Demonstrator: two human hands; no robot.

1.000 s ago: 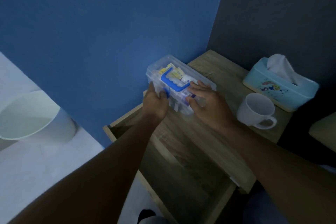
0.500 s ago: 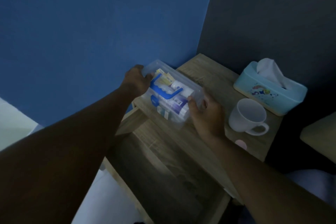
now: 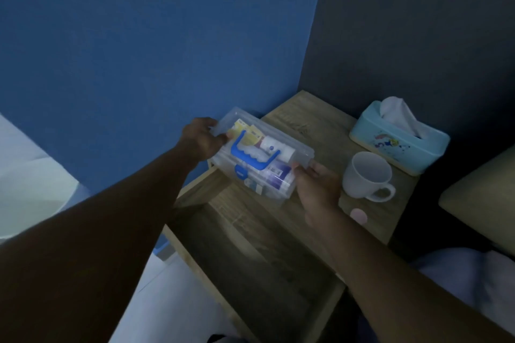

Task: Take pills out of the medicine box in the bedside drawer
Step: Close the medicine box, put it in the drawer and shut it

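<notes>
The clear medicine box sits at the near-left edge of the bedside table, partly over the open drawer below it, so it appears to be out of the drawer and on a firm surface for opening; its lid looks closed, with the blue handle folded flat on top and a blue latch facing the person; packets and a white tube show through the plastic, though no pills can be told apart in the dim light. The left hand clasps the far-left end of the box, and the right hand clasps the near-right end, fingers curled onto the lid's edge; holding both ends likely steadies the box so it cannot tip into the drawer. Just beside the right hand stands a white mug; beyond it a tissue box, well apart from the medicine box; a small pink round thing lies near the table's front edge.
</notes>
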